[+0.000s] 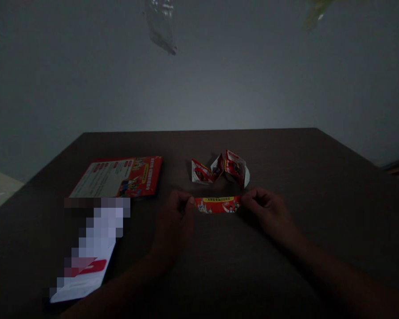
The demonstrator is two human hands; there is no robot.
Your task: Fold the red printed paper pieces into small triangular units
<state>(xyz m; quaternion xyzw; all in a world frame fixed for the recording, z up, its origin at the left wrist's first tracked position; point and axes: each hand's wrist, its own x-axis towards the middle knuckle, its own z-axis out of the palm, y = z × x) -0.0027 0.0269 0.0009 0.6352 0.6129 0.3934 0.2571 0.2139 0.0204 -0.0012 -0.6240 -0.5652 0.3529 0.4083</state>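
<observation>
A narrow red printed paper strip (pixel 217 205) is stretched level between my two hands, just above the dark table. My left hand (pixel 175 221) pinches its left end between thumb and fingers. At the strip's right end, my right hand (pixel 269 212) holds it with fingers pressed together. Just beyond the strip stand folded red and white paper pieces, one (pixel 201 173) at the left and a larger one (pixel 235 167) at the right, with a small piece between them.
On the dark table (pixel 272 146), a stack of red and white printed leaflets (pixel 109 179) lies at the left. Nearer, a lit, partly pixelated screen (pixel 89 270) lies by my left forearm. A clear plastic object (pixel 161 26) is against the pale wall.
</observation>
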